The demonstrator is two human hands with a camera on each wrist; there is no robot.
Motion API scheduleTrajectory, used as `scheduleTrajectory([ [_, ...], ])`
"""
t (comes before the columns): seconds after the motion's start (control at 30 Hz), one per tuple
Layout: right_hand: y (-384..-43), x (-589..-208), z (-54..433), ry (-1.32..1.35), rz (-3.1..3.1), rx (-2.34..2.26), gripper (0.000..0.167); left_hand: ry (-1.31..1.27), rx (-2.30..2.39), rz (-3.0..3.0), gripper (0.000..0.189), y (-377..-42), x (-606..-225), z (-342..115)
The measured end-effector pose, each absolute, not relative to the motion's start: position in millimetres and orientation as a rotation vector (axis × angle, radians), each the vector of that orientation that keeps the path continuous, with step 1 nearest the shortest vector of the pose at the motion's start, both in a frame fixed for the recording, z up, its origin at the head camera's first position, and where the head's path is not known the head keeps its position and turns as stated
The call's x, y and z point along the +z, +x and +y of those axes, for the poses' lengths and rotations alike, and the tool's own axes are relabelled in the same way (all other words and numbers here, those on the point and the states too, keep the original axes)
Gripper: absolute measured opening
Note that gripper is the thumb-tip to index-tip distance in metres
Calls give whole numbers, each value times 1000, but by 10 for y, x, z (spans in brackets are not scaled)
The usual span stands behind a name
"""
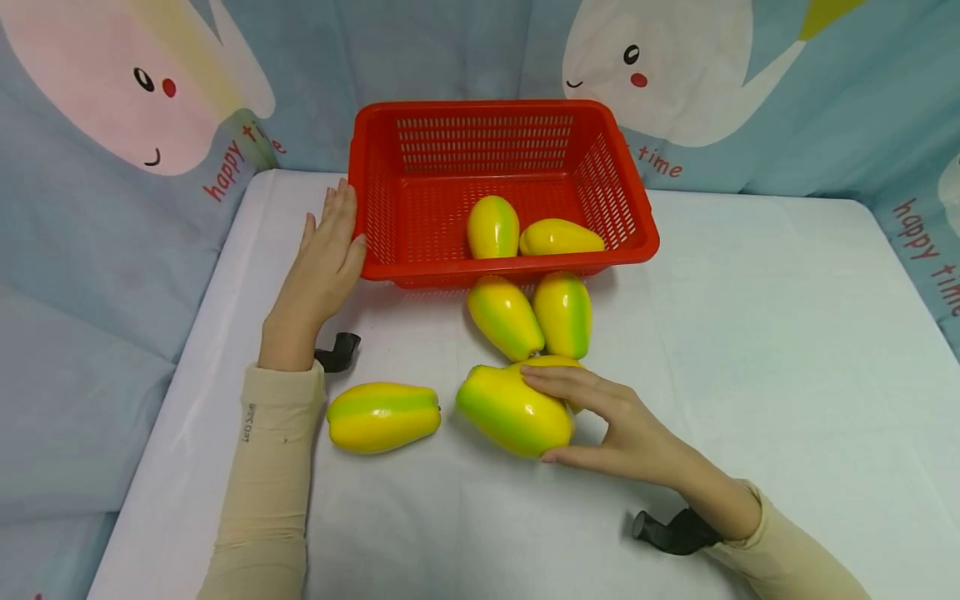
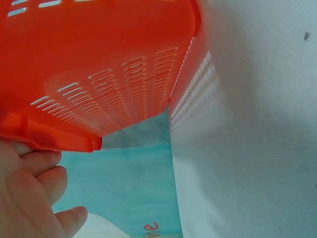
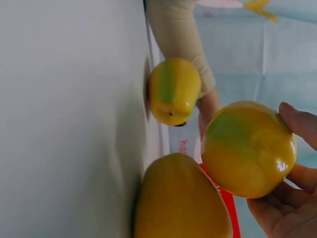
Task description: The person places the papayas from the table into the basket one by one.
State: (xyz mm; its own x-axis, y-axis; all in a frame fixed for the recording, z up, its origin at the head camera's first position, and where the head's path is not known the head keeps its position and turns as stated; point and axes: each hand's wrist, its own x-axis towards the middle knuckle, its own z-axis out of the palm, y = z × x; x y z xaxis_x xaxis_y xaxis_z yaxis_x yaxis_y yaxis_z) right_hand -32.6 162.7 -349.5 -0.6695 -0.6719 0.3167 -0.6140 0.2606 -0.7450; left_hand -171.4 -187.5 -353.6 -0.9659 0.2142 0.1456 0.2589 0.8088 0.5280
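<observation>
My right hand (image 1: 622,425) grips a yellow-green papaya (image 1: 513,412), thumb on the near side and fingers over the far side. In the right wrist view this papaya (image 3: 247,148) is held off the white tabletop. Partly hidden behind it lies another papaya (image 1: 566,362). My left hand (image 1: 318,258) lies along the left side of a red basket (image 1: 506,268), fingers straight; the left wrist view shows the fingertips (image 2: 42,161) right at the rim. Two papayas, one upright-looking (image 1: 492,227) and one sideways (image 1: 561,237), lie inside the basket.
Two papayas, a left one (image 1: 506,317) and a right one (image 1: 562,315), lie against the basket's front. A single papaya (image 1: 384,418) rests near the left forearm. Black wrist-camera mounts (image 1: 675,532) sit at both wrists. A patterned blue curtain (image 1: 465,50) hangs behind the table.
</observation>
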Motion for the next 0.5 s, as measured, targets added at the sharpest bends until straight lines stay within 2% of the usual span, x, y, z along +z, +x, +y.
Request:
scheduleTrajectory([
  [0.5,-482,-3298,1621,-1300,2528,-1415,63,-366,-870,-2914,61,-1699,-3516,-1865],
])
